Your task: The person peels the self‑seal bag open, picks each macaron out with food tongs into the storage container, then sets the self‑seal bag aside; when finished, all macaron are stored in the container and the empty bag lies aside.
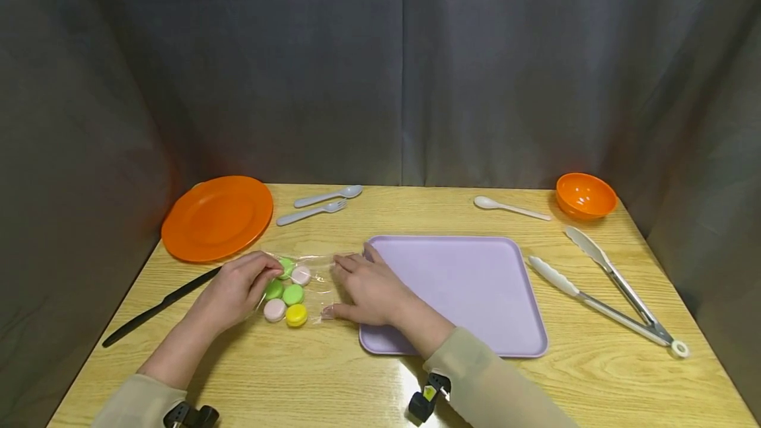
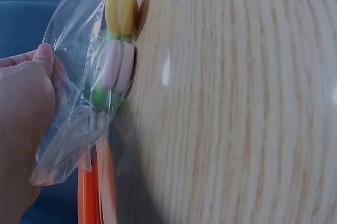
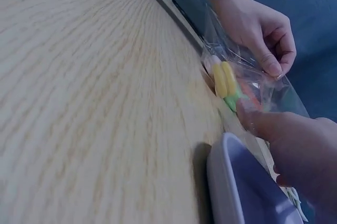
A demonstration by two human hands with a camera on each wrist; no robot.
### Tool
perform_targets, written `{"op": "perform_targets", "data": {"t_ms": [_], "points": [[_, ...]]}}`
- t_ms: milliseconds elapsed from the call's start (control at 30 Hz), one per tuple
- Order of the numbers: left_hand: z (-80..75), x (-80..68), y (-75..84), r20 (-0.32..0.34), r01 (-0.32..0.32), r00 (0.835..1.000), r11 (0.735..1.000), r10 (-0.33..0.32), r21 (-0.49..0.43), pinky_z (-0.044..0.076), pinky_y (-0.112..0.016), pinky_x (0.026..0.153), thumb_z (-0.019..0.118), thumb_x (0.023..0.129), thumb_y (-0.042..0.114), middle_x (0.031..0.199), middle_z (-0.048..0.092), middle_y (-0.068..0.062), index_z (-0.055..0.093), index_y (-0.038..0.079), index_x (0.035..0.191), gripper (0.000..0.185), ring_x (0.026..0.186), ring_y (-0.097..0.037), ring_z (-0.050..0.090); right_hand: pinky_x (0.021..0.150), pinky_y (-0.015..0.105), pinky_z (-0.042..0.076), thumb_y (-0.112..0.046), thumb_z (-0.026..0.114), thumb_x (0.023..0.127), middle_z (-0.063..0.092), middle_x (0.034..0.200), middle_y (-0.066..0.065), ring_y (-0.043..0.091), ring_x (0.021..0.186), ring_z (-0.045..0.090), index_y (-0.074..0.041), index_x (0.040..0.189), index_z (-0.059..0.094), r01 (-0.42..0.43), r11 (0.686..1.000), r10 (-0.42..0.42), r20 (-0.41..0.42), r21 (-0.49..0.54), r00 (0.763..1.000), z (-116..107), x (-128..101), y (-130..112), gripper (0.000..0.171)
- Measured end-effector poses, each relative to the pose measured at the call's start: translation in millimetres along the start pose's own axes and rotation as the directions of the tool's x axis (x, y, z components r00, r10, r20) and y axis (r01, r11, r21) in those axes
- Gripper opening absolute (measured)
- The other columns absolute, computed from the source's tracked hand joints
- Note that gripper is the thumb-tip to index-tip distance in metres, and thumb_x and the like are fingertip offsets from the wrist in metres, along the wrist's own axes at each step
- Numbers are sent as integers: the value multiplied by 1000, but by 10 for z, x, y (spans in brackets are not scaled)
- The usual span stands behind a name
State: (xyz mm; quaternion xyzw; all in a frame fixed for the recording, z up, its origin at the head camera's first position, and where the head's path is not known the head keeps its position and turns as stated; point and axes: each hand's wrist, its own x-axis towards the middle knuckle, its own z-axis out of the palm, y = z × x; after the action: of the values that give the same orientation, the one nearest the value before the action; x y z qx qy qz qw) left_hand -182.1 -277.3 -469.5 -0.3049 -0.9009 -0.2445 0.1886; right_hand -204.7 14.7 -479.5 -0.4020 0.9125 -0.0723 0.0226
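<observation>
Both hands work a clear bag (image 1: 297, 283) of macarons (image 1: 285, 296) (six, mixed colours): left hand (image 1: 234, 289) pinches its edge, right hand (image 1: 365, 289) presses flat, grip released.

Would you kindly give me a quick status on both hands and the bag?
Left hand pinches bag edge. Right hand rests flat on bag's other end. Macarons inside, bag flat on table. Nothing in the way.

**Both hands low and close together**

Both forearms, in beige sleeves, reach forward and angle inward. The left hand (image 1: 234, 289) lies palm down, its fingers curled with thumb and fingertips pinched together. The right hand (image 1: 370, 288) lies flatter, fingers extended toward the left, thumb stretched out low.
</observation>
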Motion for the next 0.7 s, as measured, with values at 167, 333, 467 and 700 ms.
{"op": "perform_targets", "data": {"t_ms": [167,333,467,700], "points": [[-14,8,10,12,4,1000,1000,-4,5,62,-34,70,81,90,-4,96,70,5,72,11,100,20,85,-10,68,129,51,9,-85,51,93,28,171,14,27,158,24,-2,163,35,-13,999,15,65,-33,998,42,13,3,110],[-34,-5,2,11,-16,1000,1000,16,2,61,-31,71,78,95,2,98,70,5,73,11,101,12,86,-10,68,129,53,6,-90,46,90,16,174,14,25,160,18,-2,166,27,-12,999,16,72,-49,997,90,9,17,118],[-36,-33,-22,3,-39,999,999,39,-4,59,-29,74,73,102,13,100,71,6,74,11,101,1,88,-10,68,127,59,5,-93,43,88,15,174,14,25,160,17,-2,166,25,-13,998,16,56,-55,998,125,14,10,122],[-21,-27,-7,3,-63,998,998,63,-1,58,-27,75,84,88,-4,100,70,8,72,14,99,24,88,-10,67,127,61,2,-97,45,83,19,174,12,24,160,17,-3,167,24,-43,997,47,54,-65,997,137,17,-14,128]]}}
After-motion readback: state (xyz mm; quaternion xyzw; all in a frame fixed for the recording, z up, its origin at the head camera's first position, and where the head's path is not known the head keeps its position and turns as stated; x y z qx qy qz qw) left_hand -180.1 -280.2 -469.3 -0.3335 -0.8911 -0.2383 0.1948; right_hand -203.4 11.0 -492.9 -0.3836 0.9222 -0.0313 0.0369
